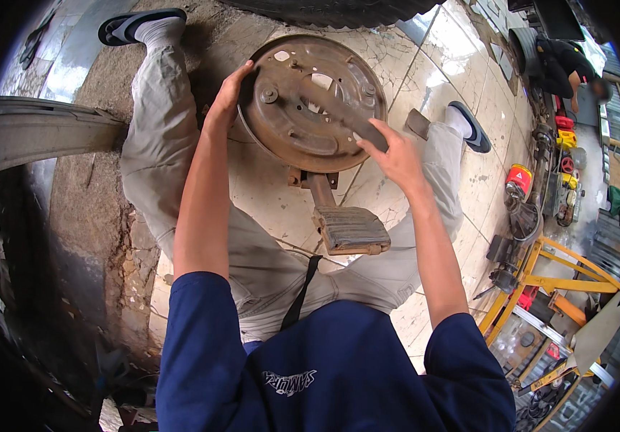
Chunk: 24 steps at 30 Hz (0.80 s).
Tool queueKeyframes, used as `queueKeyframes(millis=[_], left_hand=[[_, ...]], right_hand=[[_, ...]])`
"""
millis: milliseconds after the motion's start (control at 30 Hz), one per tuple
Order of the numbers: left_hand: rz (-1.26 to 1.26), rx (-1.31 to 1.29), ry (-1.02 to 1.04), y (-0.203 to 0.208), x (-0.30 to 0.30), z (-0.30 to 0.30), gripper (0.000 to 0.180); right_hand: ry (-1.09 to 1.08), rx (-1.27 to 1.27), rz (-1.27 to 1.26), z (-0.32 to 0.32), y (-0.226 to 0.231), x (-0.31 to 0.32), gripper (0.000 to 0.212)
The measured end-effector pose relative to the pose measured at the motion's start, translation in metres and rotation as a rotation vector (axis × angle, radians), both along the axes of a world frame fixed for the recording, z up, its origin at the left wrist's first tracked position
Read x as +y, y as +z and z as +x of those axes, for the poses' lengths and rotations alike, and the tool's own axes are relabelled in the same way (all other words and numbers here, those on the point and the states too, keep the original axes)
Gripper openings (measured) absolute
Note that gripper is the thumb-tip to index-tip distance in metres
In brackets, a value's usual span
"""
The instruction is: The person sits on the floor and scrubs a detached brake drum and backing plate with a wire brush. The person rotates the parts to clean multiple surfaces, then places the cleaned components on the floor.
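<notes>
Upper centre, my left hand (229, 97) steadies the brake backing plate (274, 122), finger closure hidden, while my right hand (394, 153), clenched round a motion-blurred bar (347, 114), could slip if the plate rocks.

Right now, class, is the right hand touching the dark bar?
Touching: the head view shows the right hand closed around the lower-right end of the dark bar.

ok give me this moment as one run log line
rusty round plate: between legs | left hand: at its rim | right hand: gripping blurred bar over plate
</notes>
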<state>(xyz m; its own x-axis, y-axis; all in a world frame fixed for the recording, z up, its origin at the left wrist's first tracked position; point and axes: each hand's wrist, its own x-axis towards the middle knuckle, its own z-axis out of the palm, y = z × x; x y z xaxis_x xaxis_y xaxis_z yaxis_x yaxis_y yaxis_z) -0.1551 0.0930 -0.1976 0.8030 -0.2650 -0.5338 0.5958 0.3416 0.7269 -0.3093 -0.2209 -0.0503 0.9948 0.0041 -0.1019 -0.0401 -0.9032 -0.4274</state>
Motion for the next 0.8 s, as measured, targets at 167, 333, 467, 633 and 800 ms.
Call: queueKeyframes(millis=[167, 333, 467, 633, 800], left_hand=[[0.055, -0.049, 0.019, 0.0, 0.001, 0.002, 0.068], [0.064, -0.017, 0.028, 0.009, 0.002, -0.004, 0.068], [0.035, -0.022, 0.009, 0.015, -0.001, -0.002, 0.068], [0.114, -0.07, 0.018, -0.004, 0.008, 0.0, 0.07], [0.129, -0.064, 0.005, 0.003, 0.001, 0.001, 0.071]], right_hand=[[-0.23, 0.055, 0.042, 0.007, -0.009, -0.008, 0.067], [-0.094, 0.215, 0.065, 0.001, 0.009, 0.012, 0.066], [-0.256, 0.076, -0.019, 0.009, 0.002, -0.003, 0.067], [-0.031, 0.166, -0.078, -0.003, 0.017, 0.021, 0.065], [-0.119, -0.038, -0.129, -0.024, 0.003, 0.01, 0.05]])
